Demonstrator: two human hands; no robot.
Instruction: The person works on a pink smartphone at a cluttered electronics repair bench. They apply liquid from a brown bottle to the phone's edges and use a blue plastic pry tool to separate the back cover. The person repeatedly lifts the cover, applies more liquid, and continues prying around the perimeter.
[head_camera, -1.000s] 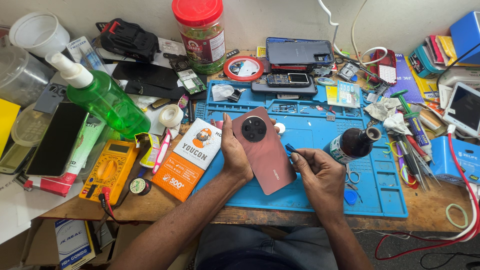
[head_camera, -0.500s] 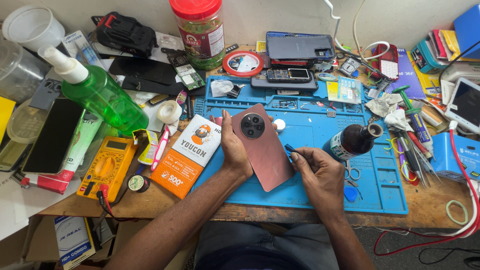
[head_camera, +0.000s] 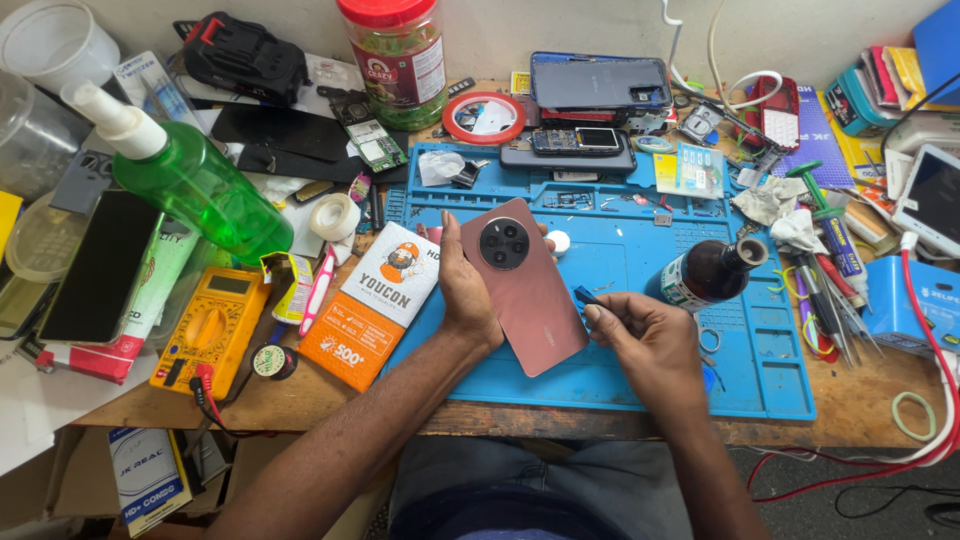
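Observation:
My left hand (head_camera: 466, 290) grips a rose-brown smartphone (head_camera: 527, 290), back side up with its round camera module toward the far end, tilted over the blue work mat (head_camera: 640, 350). Close beside the phone's right edge, my right hand (head_camera: 645, 335) pinches a small blue pry tool (head_camera: 587, 296), whose tip points at that edge. A small white round disc (head_camera: 558, 241) lies on the mat just past the phone.
A brown glass bottle (head_camera: 705, 273) lies right of my hand. Left are an orange-white box (head_camera: 372, 305), yellow multimeter (head_camera: 213, 325), green spray bottle (head_camera: 190, 175) and tape roll (head_camera: 333, 216). Phones and parts (head_camera: 598, 82), a red-lidded jar (head_camera: 398, 60) and screwdrivers (head_camera: 830, 270) crowd the back and right.
The phone and both hands have stayed nearly in place; the view has shifted slightly. My right hand with the blue tool remains at the phone's right edge.

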